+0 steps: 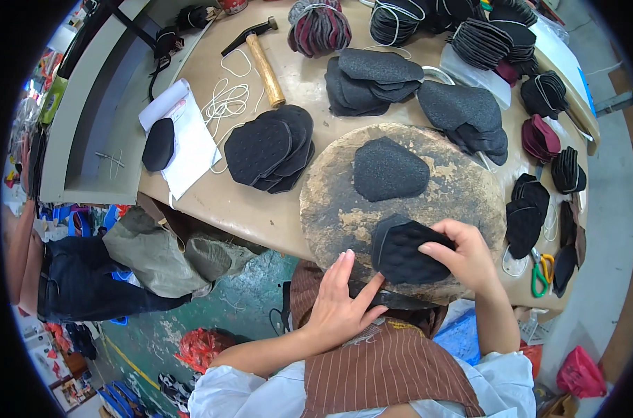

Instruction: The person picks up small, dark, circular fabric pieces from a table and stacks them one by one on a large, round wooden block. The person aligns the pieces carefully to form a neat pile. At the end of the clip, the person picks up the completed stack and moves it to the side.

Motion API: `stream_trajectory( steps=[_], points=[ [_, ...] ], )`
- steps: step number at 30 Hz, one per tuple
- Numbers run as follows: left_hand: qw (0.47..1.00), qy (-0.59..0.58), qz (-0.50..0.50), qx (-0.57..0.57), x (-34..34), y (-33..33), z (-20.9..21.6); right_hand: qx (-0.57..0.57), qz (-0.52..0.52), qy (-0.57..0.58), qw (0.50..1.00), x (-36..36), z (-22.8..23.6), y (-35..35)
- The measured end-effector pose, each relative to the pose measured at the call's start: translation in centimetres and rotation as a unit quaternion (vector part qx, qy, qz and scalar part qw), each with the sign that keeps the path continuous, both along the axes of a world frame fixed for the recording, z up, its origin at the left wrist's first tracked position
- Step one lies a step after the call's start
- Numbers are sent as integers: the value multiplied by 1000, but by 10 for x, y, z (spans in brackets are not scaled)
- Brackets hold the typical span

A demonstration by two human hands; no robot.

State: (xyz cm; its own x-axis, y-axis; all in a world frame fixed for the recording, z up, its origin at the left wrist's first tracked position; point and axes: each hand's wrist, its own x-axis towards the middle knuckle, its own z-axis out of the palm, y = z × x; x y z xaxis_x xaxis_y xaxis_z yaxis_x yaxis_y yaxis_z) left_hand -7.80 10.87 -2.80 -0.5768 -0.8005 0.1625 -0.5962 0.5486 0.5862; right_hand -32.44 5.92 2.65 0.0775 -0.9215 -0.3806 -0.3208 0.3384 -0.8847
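My right hand (466, 254) grips a black padded fabric piece (414, 258) by its right side, thumb on top. The piece has a dimpled surface and rests on a round, worn wooden block (323, 181); another layer shows at its upper left edge. My left hand (341, 299) is open, fingers stretched apart, with the index fingertip at the piece's lower left edge. Beside its thumb, along the block's near rim, lies a dark pointed flat thing (403, 301) whose kind I cannot make out. A single speckled black piece (391, 168) lies farther up on the block.
Stacks of black pieces (271, 148) and dark grey pieces (372, 76) surround the block. A wooden-handled hammer (264, 70), white string (226, 101) and paper (184, 146) lie left; scissors (541, 272) lie right. Another person's dark trousers (86, 279) show at the left.
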Motion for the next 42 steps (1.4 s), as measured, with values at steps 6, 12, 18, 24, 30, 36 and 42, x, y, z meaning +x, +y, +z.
stream_trajectory(
  steps=[6,12,18,24,30,36,42],
  points=[
    [1000,17,-2,-10,4,-2,-3,25,26,38,999,2,-18,-10],
    [1000,24,-12,-9,7,-1,-8,45,10,40,998,7,-18,-11],
    [999,42,-10,-13,10,-4,-6,55,26,65,996,9,-14,-15],
    [998,61,-20,-28,18,-5,-14,45,43,70,996,8,-17,-19],
    [996,80,-11,-26,18,-3,-19,23,63,89,994,7,-17,-18],
    [995,95,-3,10,12,-9,1,-12,64,107,992,6,-19,-15],
    [992,34,-122,-5,-12,-39,18,-12,73,121,990,8,-13,-16]
  ],
)
